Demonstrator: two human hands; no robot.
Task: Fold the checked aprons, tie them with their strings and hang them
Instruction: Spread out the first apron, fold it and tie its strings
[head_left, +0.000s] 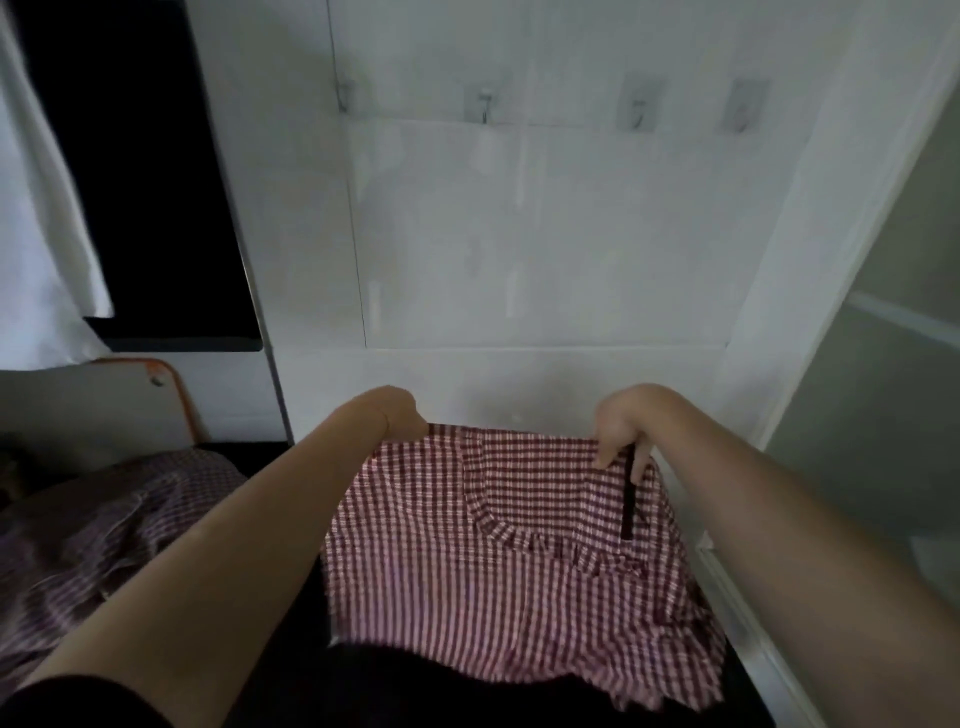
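A red-and-white checked apron (467, 561) hangs spread out in front of me, held up by its top edge. My left hand (400, 415) grips the apron's upper left corner. My right hand (621, 431) pinches the upper right corner together with a dark strap (629, 499) that hangs down from it. A second checked apron (104, 535) lies crumpled on the dark surface at the left. Several metal hooks, among them one (484, 106) near the middle, are fixed to the white wall above.
A white wall panel (545, 234) stands straight ahead. An orange-rimmed chair back (156, 374) sits at the left under a dark window with a white curtain (47, 218). A grey-green recess (893, 364) opens at the right.
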